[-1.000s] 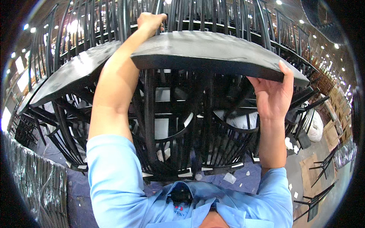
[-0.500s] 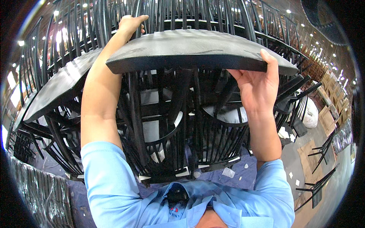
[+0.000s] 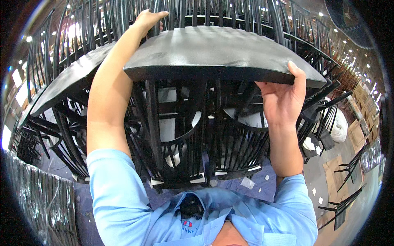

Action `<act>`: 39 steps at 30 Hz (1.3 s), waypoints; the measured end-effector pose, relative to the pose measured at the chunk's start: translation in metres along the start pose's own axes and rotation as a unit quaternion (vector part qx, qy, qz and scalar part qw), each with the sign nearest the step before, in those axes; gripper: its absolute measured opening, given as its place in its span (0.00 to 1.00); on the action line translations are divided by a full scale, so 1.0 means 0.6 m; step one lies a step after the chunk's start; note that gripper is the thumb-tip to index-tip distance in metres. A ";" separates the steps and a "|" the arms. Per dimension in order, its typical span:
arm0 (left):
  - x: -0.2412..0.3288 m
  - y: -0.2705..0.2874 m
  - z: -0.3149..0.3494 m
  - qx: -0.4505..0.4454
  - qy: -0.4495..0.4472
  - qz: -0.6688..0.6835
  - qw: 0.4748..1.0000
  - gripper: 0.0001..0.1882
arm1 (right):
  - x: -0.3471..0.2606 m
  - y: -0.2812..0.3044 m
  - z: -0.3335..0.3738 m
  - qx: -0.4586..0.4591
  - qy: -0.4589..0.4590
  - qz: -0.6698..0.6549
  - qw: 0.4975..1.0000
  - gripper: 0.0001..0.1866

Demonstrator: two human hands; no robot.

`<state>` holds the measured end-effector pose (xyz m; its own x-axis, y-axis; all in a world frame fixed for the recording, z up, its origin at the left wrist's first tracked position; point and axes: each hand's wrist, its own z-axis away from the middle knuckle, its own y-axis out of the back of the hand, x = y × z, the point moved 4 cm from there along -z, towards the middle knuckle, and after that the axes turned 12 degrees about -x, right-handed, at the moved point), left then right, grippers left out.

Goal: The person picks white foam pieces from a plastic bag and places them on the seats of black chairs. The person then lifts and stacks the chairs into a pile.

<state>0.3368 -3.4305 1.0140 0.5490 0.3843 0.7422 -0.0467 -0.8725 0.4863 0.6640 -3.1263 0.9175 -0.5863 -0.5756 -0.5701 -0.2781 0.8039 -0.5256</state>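
A black wooden chair (image 3: 213, 49) is right in front of me, its broad seat edge facing my chest. My right hand (image 3: 285, 92) grips the seat's front edge near its right corner, thumb on top and fingers underneath. Farther off, my left hand (image 3: 150, 20) is wrapped round a back post at the left of the same chair; its thumb sticks out to the right and most of its fingers are hidden. To the left stands another black chair (image 3: 76, 67), close beside it. Beneath the seat, several more black chairs (image 3: 180, 127) are stacked.
Plastic-wrapped black pieces (image 3: 41, 201) stand at the lower left. Blue sheeting (image 3: 234, 188) with white scraps covers the floor. On the right lie a white bag (image 3: 339, 125), cardboard (image 3: 336, 172) and black chairs (image 3: 342, 207). Rows of chair spindles rise at the back.
The seat shows more of its top and sits slightly farther right in view. Both hands keep their hold and have shifted a little with it.
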 end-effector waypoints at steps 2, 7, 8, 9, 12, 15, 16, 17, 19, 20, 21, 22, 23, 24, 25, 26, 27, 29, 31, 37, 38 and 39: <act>-0.003 -0.004 0.010 0.009 -0.022 0.010 1.000 0.25 | 0.000 0.004 0.006 0.008 -0.005 0.007 1.000 0.22; 0.008 -0.017 0.033 0.110 -0.038 0.028 0.993 0.18 | 0.002 0.001 0.005 0.014 0.003 0.010 1.000 0.22; 0.009 -0.015 0.020 0.115 -0.045 0.015 0.992 0.17 | 0.001 -0.001 0.003 0.011 0.009 0.010 1.000 0.22; 0.009 -0.011 0.021 0.121 -0.046 0.002 0.992 0.17 | 0.003 -0.002 0.003 0.009 0.009 0.009 1.000 0.22; 0.013 -0.008 0.017 0.099 -0.047 0.002 0.994 0.18 | 0.000 -0.004 -0.004 0.004 0.009 0.013 1.000 0.22; 0.014 -0.007 0.019 0.090 -0.050 0.040 0.994 0.20 | 0.003 -0.007 -0.007 0.023 0.000 0.004 1.000 0.19; -0.006 0.011 0.009 0.116 -0.057 0.036 0.991 0.21 | 0.006 -0.014 -0.007 0.023 -0.002 -0.001 1.000 0.19; -0.022 0.029 -0.002 0.122 -0.058 0.004 0.991 0.23 | 0.008 -0.022 -0.005 0.021 -0.005 -0.007 1.000 0.19; -0.002 -0.005 -0.001 0.102 -0.070 -0.040 0.992 0.28 | 0.005 -0.005 -0.007 0.036 0.007 0.012 0.999 0.19; 0.031 -0.019 0.001 0.089 -0.042 -0.057 0.994 0.28 | -0.008 0.006 -0.004 0.028 0.008 0.012 1.000 0.21; 0.054 -0.030 0.001 0.077 -0.016 -0.073 0.994 0.29 | -0.019 0.015 -0.003 0.018 0.010 0.012 1.000 0.23; 0.059 -0.026 0.003 0.145 -0.075 -0.082 0.983 0.21 | -0.021 0.017 -0.003 0.021 0.015 0.012 1.000 0.23; 0.063 -0.017 0.006 0.211 -0.135 -0.092 0.964 0.15 | -0.024 0.022 -0.004 0.003 0.017 0.019 1.000 0.24; 0.070 -0.024 -0.005 0.197 -0.138 -0.102 0.965 0.19 | -0.030 0.026 -0.005 0.004 0.027 0.028 0.999 0.24; 0.078 -0.027 0.002 0.173 -0.119 -0.075 0.975 0.19 | -0.031 0.029 -0.005 0.007 0.038 0.035 0.999 0.25; 0.086 -0.031 0.008 0.148 -0.099 -0.047 0.983 0.19 | -0.029 0.026 -0.007 0.016 0.042 0.045 0.998 0.23; 0.085 -0.019 0.023 0.128 -0.074 -0.030 0.989 0.19 | -0.018 0.009 -0.010 0.022 0.039 0.043 0.998 0.22; 0.074 -0.003 0.025 0.164 -0.110 -0.069 0.978 0.15 | -0.010 -0.004 -0.015 0.033 0.037 0.049 0.998 0.21; 0.052 -0.019 0.019 0.112 -0.066 0.032 0.991 0.13 | -0.008 0.001 -0.016 0.043 0.033 0.058 0.997 0.20; 0.026 0.001 0.029 0.150 -0.055 0.006 0.987 0.12 | -0.004 0.018 -0.023 -0.039 0.016 0.027 0.999 0.18; 0.018 -0.006 0.031 0.148 -0.055 0.009 0.987 0.12 | -0.002 0.020 -0.023 -0.044 0.016 0.028 0.999 0.18; 0.023 -0.009 0.030 0.148 -0.060 0.010 0.987 0.13 | -0.005 0.021 -0.025 -0.050 0.021 0.027 0.998 0.19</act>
<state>0.3595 -3.4260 1.0135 0.6461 0.3423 0.6822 0.1772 -0.9366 0.3022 0.6506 -3.1122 0.9220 -0.6334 -0.5261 -0.5675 -0.3194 0.8457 -0.4275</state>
